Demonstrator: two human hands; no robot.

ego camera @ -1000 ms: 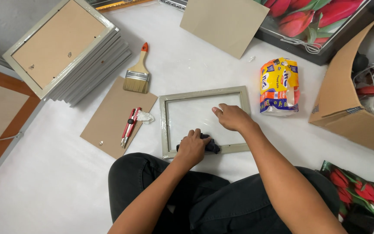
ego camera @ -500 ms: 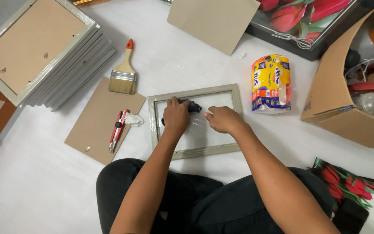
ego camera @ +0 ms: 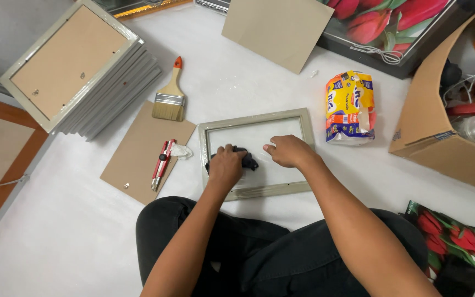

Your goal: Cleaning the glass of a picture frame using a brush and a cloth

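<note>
A grey-green picture frame with glass lies flat on the white floor in front of my knees. My left hand presses a dark cloth onto the glass at the frame's left side. Just to the right, my right hand rests with its fingers flat on the glass, touching the cloth's edge and holding nothing.
A brown backing board lies left of the frame with a red utility knife and a paintbrush on it. A stack of frames sits far left. A yellow packet, a cardboard box and tulip prints are right.
My left hand slid the cloth from the frame's bottom edge up to its top, then back down to the left middle. My right hand stayed on the glass.
</note>
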